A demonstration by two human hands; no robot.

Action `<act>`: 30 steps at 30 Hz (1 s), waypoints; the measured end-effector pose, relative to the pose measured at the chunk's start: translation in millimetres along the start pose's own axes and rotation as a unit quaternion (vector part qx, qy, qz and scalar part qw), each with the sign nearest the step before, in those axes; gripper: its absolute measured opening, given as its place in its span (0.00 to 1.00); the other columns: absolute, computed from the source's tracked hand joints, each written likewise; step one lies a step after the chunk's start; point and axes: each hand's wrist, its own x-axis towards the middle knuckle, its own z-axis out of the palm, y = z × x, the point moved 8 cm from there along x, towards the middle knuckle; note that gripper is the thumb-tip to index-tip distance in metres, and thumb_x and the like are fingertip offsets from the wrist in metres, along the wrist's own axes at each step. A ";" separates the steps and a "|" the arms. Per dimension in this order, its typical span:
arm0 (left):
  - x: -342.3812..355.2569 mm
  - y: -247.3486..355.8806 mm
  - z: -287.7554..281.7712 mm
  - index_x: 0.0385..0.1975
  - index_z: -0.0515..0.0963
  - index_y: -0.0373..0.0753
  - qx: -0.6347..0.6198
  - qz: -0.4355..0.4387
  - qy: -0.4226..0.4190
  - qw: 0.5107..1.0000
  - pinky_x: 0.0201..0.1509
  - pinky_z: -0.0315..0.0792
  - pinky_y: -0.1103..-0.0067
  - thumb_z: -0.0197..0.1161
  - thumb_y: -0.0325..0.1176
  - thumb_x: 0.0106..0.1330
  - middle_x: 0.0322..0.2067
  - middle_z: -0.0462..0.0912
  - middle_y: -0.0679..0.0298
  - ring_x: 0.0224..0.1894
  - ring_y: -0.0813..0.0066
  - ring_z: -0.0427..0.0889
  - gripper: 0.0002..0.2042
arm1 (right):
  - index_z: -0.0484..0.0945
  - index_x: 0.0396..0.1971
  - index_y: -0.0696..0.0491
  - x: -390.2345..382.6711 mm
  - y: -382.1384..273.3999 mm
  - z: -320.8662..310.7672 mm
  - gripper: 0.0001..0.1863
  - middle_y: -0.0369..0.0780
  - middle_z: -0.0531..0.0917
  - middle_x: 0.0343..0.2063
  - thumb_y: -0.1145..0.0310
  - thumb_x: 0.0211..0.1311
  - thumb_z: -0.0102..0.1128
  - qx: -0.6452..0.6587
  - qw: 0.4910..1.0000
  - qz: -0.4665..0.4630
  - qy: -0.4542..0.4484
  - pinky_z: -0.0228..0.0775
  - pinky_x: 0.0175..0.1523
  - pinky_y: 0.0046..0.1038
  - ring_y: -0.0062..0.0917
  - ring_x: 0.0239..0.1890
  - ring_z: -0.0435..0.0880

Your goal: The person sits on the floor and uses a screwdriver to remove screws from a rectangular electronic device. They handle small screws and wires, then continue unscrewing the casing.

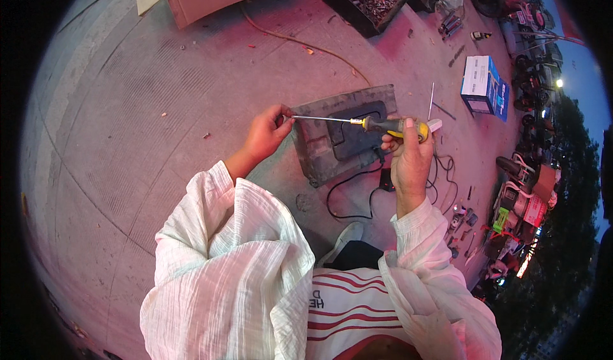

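Note:
My right hand (408,159) is wrapped round the yellow and dark handle of a long screwdriver (325,119). Its thin steel shaft points left, nearly level. At the tip, the thumb and fingers of my left hand (266,132) are pinched together; whether they also hold some small piece there is hidden. Below the screwdriver, a dark, worn rectangular plastic case (313,156) with a recessed panel lies on the ground. A black cord (348,216) loops beside its near edge.
A cardboard box (223,1) and a black tray of small metal parts (368,9) stand at the far side. To the right are a blue and white box (480,84), a thin rod (431,98), scattered tools (461,218) and parked motorbikes (520,200). A hose (300,40) crosses the pavement.

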 end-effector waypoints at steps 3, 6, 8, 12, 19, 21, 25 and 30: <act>-0.8 12.0 -2.4 0.32 0.74 0.37 0.025 0.018 0.011 0.999 0.24 0.63 0.78 0.62 0.32 0.57 0.16 0.67 0.65 0.19 0.79 0.66 0.08 | 0.68 0.40 0.57 -2.7 -6.1 4.2 0.11 0.43 0.81 0.36 0.65 0.66 0.51 -0.012 1.000 -0.006 -0.011 0.73 0.27 0.19 0.20 0.24 0.78; -0.9 22.9 -5.6 0.32 0.73 0.37 0.055 0.012 0.010 0.998 0.24 0.63 0.77 0.62 0.31 0.56 0.17 0.68 0.64 0.19 0.77 0.66 0.08 | 0.68 0.40 0.58 -5.2 -12.0 7.6 0.10 0.43 0.80 0.36 0.66 0.66 0.51 -0.019 0.999 -0.021 -0.021 0.73 0.28 0.19 0.20 0.25 0.79; -1.5 27.2 -5.1 0.34 0.73 0.37 0.050 0.018 -0.008 0.999 0.25 0.61 0.82 0.60 0.29 0.58 0.18 0.66 0.69 0.21 0.83 0.64 0.06 | 0.68 0.41 0.58 -6.6 -16.7 9.8 0.10 0.43 0.80 0.36 0.67 0.66 0.51 -0.023 0.999 -0.028 -0.025 0.74 0.28 0.19 0.20 0.25 0.79; -3.3 36.1 -5.4 0.35 0.73 0.36 0.048 0.044 -0.026 0.998 0.27 0.61 0.84 0.59 0.27 0.60 0.23 0.68 0.71 0.24 0.86 0.64 0.06 | 0.68 0.41 0.58 -8.3 -21.7 10.8 0.10 0.43 0.80 0.36 0.68 0.66 0.51 -0.030 0.999 -0.034 -0.026 0.74 0.29 0.19 0.20 0.25 0.79; -1.7 18.9 -3.2 0.37 0.73 0.34 -0.005 0.071 -0.022 0.997 0.37 0.69 0.79 0.58 0.26 0.62 0.31 0.75 0.60 0.32 0.73 0.74 0.06 | 0.68 0.42 0.58 -8.2 -24.6 10.6 0.10 0.43 0.80 0.37 0.69 0.65 0.51 -0.024 0.998 -0.040 -0.034 0.74 0.29 0.19 0.20 0.25 0.79; -1.4 19.7 -1.9 0.38 0.73 0.33 0.004 0.060 -0.038 0.998 0.41 0.68 0.82 0.57 0.24 0.63 0.33 0.75 0.65 0.36 0.80 0.73 0.06 | 0.68 0.42 0.58 -8.2 -25.1 10.7 0.10 0.43 0.80 0.37 0.69 0.65 0.51 -0.020 0.998 -0.041 -0.035 0.74 0.30 0.20 0.20 0.25 0.79; -2.0 27.3 -3.2 0.38 0.74 0.33 0.041 0.069 -0.043 0.996 0.43 0.69 0.80 0.57 0.25 0.64 0.34 0.76 0.61 0.38 0.75 0.75 0.06 | 0.68 0.42 0.59 -8.4 -26.2 10.9 0.10 0.43 0.80 0.37 0.70 0.65 0.52 -0.030 0.998 -0.043 -0.041 0.74 0.30 0.20 0.20 0.25 0.79; -2.3 33.2 -6.3 0.38 0.74 0.34 0.074 0.108 -0.042 0.991 0.44 0.69 0.77 0.57 0.25 0.63 0.35 0.77 0.58 0.39 0.69 0.77 0.06 | 0.68 0.42 0.59 -10.8 -32.4 18.8 0.10 0.43 0.80 0.37 0.73 0.63 0.52 -0.055 0.995 -0.049 -0.069 0.75 0.32 0.20 0.20 0.26 0.79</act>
